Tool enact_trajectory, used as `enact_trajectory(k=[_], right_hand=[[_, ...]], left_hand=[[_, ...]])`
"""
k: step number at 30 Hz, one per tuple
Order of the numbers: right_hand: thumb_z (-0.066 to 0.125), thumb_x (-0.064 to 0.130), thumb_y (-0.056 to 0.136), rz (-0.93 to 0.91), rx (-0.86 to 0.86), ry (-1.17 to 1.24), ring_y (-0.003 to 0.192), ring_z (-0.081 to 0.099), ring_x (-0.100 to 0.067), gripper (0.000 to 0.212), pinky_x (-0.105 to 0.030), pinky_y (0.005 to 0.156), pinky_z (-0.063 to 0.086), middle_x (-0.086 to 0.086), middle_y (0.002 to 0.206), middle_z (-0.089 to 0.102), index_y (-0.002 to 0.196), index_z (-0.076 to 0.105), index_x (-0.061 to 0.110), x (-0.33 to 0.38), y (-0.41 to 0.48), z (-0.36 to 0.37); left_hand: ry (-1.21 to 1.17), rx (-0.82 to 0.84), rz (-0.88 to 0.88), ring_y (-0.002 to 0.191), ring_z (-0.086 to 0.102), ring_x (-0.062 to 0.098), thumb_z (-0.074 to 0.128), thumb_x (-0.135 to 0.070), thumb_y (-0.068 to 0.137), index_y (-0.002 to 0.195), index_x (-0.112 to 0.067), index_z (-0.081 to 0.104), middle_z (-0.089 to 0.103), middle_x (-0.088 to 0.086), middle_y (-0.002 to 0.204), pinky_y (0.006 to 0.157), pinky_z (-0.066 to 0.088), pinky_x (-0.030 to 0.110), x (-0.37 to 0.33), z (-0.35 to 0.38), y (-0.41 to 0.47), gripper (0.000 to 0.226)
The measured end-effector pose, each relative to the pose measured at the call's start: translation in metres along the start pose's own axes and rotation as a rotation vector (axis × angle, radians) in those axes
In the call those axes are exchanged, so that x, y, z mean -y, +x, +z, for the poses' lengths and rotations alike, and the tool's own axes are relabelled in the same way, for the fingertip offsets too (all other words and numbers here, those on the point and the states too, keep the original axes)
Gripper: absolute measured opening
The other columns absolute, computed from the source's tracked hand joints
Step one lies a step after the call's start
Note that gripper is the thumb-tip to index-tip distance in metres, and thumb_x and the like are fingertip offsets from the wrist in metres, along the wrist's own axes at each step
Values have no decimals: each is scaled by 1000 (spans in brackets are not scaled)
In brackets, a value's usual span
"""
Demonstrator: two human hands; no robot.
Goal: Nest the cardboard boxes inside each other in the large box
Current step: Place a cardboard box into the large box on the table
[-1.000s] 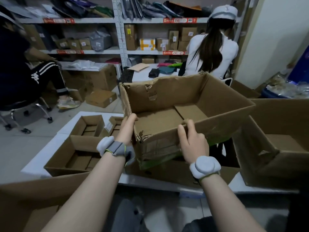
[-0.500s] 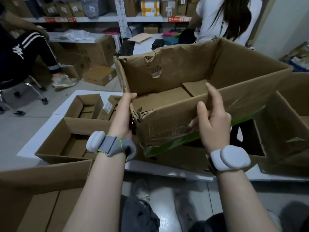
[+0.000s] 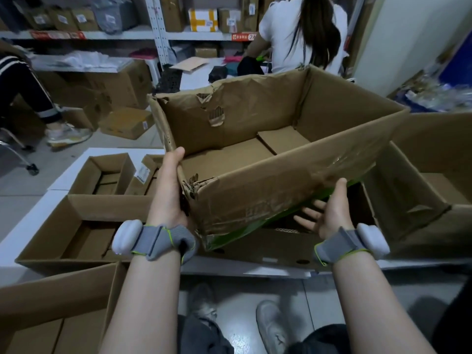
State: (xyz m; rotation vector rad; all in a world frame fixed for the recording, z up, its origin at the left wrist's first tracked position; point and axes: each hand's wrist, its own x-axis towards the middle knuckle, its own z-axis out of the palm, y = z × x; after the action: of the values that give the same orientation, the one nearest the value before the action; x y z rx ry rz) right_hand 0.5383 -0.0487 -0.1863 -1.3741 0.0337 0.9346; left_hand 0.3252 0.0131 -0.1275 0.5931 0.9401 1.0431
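A worn, torn cardboard box (image 3: 268, 190) with a green strip along its lower edge is held tilted in the air over the white table (image 3: 30, 221). My left hand (image 3: 169, 190) grips its near-left corner, thumb over the rim. My right hand (image 3: 325, 213) is palm-up with spread fingers under the box's front bottom edge; contact with the box is unclear. Beneath lies another box (image 3: 268, 247). A wide open box (image 3: 84, 226) sits left, two small open boxes (image 3: 107, 172) behind it. A large open box (image 3: 429, 190) stands right.
Another cardboard box (image 3: 51, 315) fills the bottom-left corner. A person in white (image 3: 301, 31) stands at the far side, a seated person's leg (image 3: 28, 93) is at left. Shelves (image 3: 158, 34) with parcels line the back. My shoes (image 3: 273, 325) show on the floor below.
My right hand came off the front wall's rim and dropped below the box's bottom edge, palm up. The box has come closer and looms larger; my left hand keeps its corner grip.
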Motion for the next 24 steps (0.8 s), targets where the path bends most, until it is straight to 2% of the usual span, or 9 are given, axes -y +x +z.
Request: enact_trajectory(k=[2, 4, 6, 9, 12, 16, 18, 21, 24], right_hand=[[26, 58, 96, 53, 36, 71, 135, 38, -38, 66, -51, 98, 42, -16, 152, 33, 150, 23, 20, 1, -2, 1], [30, 56, 97, 83, 51, 126, 141, 29, -36, 66, -52, 108, 33, -15, 154, 28, 149, 26, 16, 4, -3, 2], [35, 57, 95, 128, 52, 206, 145, 19, -37, 70, -56, 111, 27, -13, 158, 19, 149, 25, 14, 5, -3, 2], [39, 60, 92, 173, 42, 302, 146, 11, -37, 78, -59, 112, 25, -11, 159, 12, 151, 20, 13, 5, -3, 0], [36, 63, 91, 185, 67, 383, 145, 19, -34, 80, -61, 110, 26, -6, 160, 13, 152, 13, 17, 4, -2, -5], [31, 62, 93, 175, 36, 438, 147, 13, -34, 77, -57, 111, 29, -5, 161, 9, 153, 6, 20, 1, -6, -3], [33, 59, 94, 174, 12, 466, 146, 18, -33, 71, -55, 111, 31, -5, 160, 15, 153, 15, 23, -1, -8, 0], [36, 54, 96, 139, 3, 535, 135, 40, -32, 59, -54, 105, 38, -6, 150, 38, 145, 35, 22, -6, -13, 6], [35, 49, 99, 99, -6, 555, 129, 46, -31, 52, -53, 101, 41, -7, 145, 44, 142, 39, 20, -10, -19, 10]], left_hand=[[10, 0, 1, 62, 67, 19, 57, -43, 85, 113, -14, 63, 72, 11, 91, 53, 56, 26, -1, -1, -1, 41], [20, 10, 24, 44, 60, 14, 54, -36, 87, 87, -15, 61, 62, 1, 59, 47, 51, 18, -1, -3, 1, 22], [47, 17, 60, 39, 56, 11, 51, -31, 87, 75, -18, 55, 56, -4, 47, 46, 47, 14, -2, -4, 4, 19], [71, 48, 80, 38, 56, 10, 49, -31, 89, 74, -18, 55, 57, -5, 45, 45, 46, 13, -3, -4, 7, 20], [97, 82, 78, 38, 58, 9, 49, -34, 90, 75, -16, 58, 60, -4, 45, 43, 47, 13, -5, -1, 9, 25], [151, 128, 108, 43, 63, 9, 48, -43, 91, 77, -17, 62, 66, -3, 51, 45, 52, 16, -8, 3, 14, 32], [142, 123, 112, 46, 63, 11, 49, -45, 90, 76, -17, 62, 65, -3, 52, 48, 54, 17, -9, 4, 16, 34], [124, 108, 129, 46, 62, 12, 49, -48, 89, 75, -20, 65, 64, -2, 53, 50, 53, 18, -7, 3, 17, 35], [110, 87, 142, 46, 63, 13, 49, -49, 89, 78, -22, 67, 65, -1, 54, 50, 54, 19, -9, -1, 18, 35]])
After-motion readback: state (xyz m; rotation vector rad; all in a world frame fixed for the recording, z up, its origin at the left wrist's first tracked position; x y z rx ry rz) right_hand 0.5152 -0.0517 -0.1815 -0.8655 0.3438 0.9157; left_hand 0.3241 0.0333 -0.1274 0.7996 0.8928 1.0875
